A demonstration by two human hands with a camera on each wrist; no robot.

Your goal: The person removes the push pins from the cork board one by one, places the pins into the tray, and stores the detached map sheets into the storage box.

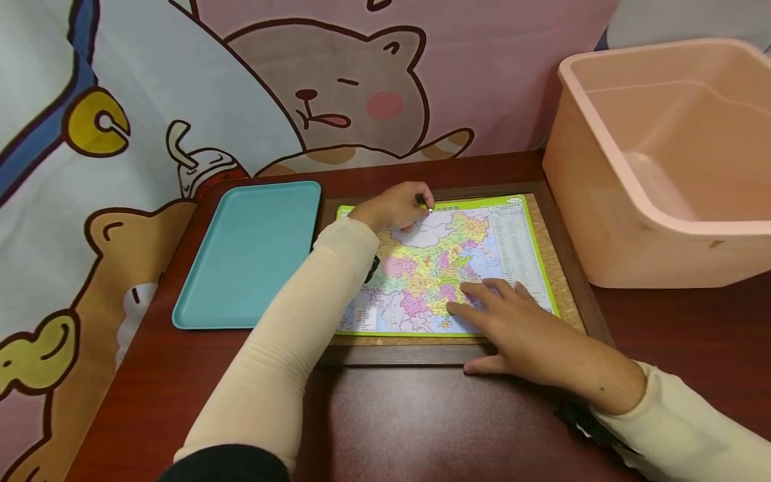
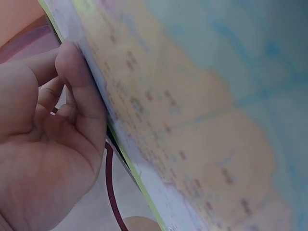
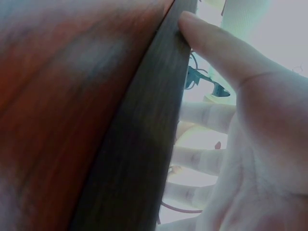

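Observation:
A colourful map sheet (image 1: 446, 261) with a green border lies on a cork board in a dark wooden frame (image 1: 391, 355). My left hand (image 1: 421, 203) reaches across to the map's top edge, where its curled fingers pinch the edge. A small dark bit shows at the fingertips. The left wrist view shows these fingers (image 2: 79, 96) against the map's edge (image 2: 202, 120). My right hand (image 1: 482, 321) lies flat on the map's lower right part with its fingers straight. Its thumb (image 3: 216, 43) rests on the frame's front rail (image 3: 139, 144).
A teal tray (image 1: 253, 254) lies left of the frame. A large pink plastic tub (image 1: 662, 167) stands at the right. The dark red table (image 1: 421, 428) stretches in front of the frame. A cartoon-printed cloth (image 1: 337, 87) hangs behind and to the left.

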